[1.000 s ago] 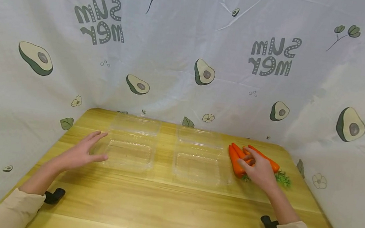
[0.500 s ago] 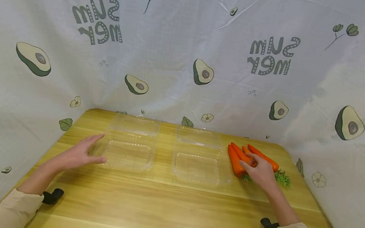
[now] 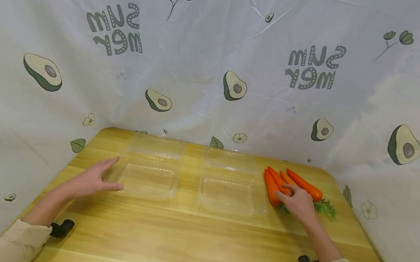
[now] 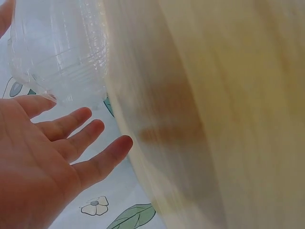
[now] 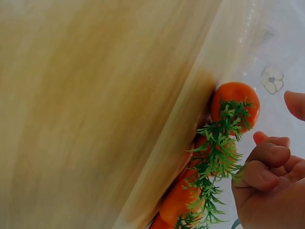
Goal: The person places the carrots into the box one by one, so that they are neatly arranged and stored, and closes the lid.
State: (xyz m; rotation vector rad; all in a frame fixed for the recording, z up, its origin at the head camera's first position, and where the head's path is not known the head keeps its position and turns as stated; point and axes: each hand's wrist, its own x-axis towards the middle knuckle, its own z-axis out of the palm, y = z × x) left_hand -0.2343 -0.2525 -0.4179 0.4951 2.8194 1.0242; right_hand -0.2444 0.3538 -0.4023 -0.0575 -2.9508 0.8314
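Several orange carrots [image 3: 270, 187] with green leafy tops [image 3: 325, 208] lie at the right of the table. Over them is my right hand [image 3: 299, 203], its index finger and thumb down at the middle carrots. In the right wrist view the thumb [image 5: 296, 105] stands apart from the curled fingers [image 5: 259, 169], which sit right beside the greens [image 5: 221, 152]. A clear plastic container [image 3: 149, 167] with its lid folded back stands beside my left hand [image 3: 93, 179]. That hand's fingers are spread, with nothing between them; the container [image 4: 62, 43] also shows past its fingertips.
A second clear container [image 3: 228, 182], also lid-back, stands between the first one and the carrots. The wooden table [image 3: 184, 238] ends at a white printed curtain [image 3: 197, 62] at the back and sides. Each wrist carries a black camera mount [image 3: 61, 228].
My right hand has come down a little onto the carrots, its index finger and thumb drawing closer together. My left hand has hardly moved. The carrots lie where they were.
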